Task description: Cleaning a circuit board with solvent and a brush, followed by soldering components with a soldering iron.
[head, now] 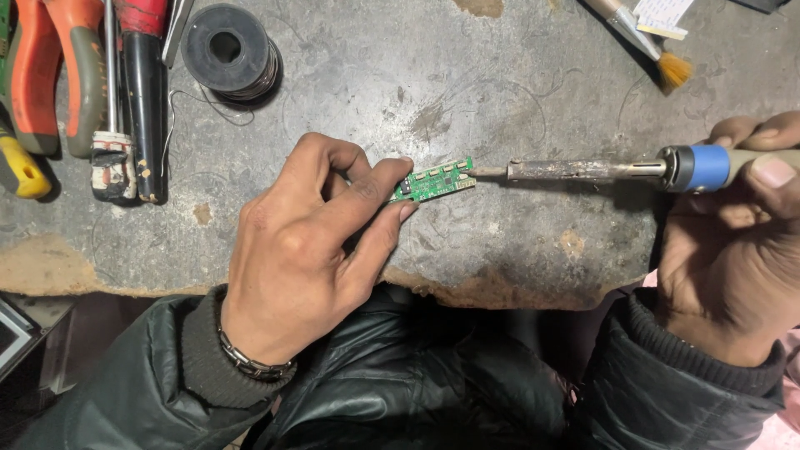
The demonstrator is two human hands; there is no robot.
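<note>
- Around: solder spool (229, 52), orange-handled pliers (52, 71) and screwdrivers (133, 100) top left, brush (658, 54) top right; nothing blocks the work.
- Bench (467, 92): grey, scuffed, chipped front edge.
- Left hand (304, 242) pinches small green circuit board (435, 180) mid-bench, thumb and fingers closed on its left end.
- Right hand (742, 242) wrapped around soldering iron (600, 170), blue collar, crusted barrel, tip touching board's right edge.
</note>
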